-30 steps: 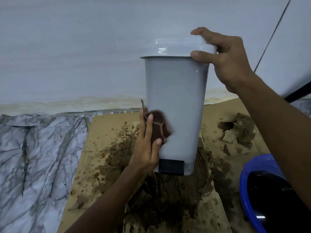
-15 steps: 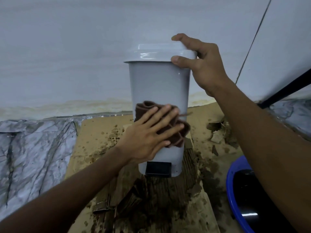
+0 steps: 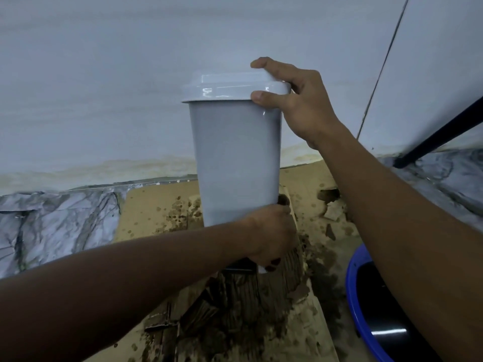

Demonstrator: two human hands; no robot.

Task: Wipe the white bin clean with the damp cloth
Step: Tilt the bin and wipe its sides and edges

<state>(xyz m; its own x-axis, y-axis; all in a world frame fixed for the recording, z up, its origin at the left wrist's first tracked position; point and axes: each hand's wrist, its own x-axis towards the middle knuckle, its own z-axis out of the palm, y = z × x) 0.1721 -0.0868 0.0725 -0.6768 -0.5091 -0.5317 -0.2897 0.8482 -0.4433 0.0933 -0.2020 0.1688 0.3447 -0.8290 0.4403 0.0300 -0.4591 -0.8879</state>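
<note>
- The white bin (image 3: 235,163) is seen upright at the centre of the view. It narrows toward its foot, and its glossy lid (image 3: 230,87) is closed on top.
- The lid's right edge is gripped by the right hand (image 3: 305,111). The index finger is laid over the top and the thumb (image 3: 264,96) is pressed to the front just under the lid's rim, so the lid is pinched between them. The remaining fingers are hidden behind the bin.
- The bin's lower right side is wrapped by the left hand (image 3: 271,236), whose fingers are curved round the bin's corner with their tips out of sight behind it.
- The damp cloth (image 3: 283,199) is held under that hand against the bin's wall (only dark brown bits show, one above the knuckles and one below the heel of the hand).
- A black pedal (image 3: 240,269) at the foot of the bin is partly covered by the left wrist.
- The bin is set on a soaked, dark-stained patch of a cardboard sheet (image 3: 149,212), which is spattered with brown spots and torn in places.
- A grey marble-patterned surface (image 3: 52,220) is seen left of the cardboard and again at far right.
- A blue basin (image 3: 351,283) with a dark inside is cut off at the lower right corner and partly covered by the right forearm.
- A pale wall (image 3: 104,74), yellowed along its bottom edge, is seen behind the bin. A thin dark line (image 3: 379,74) runs down it, and a black bar (image 3: 444,131) slants across at right.
</note>
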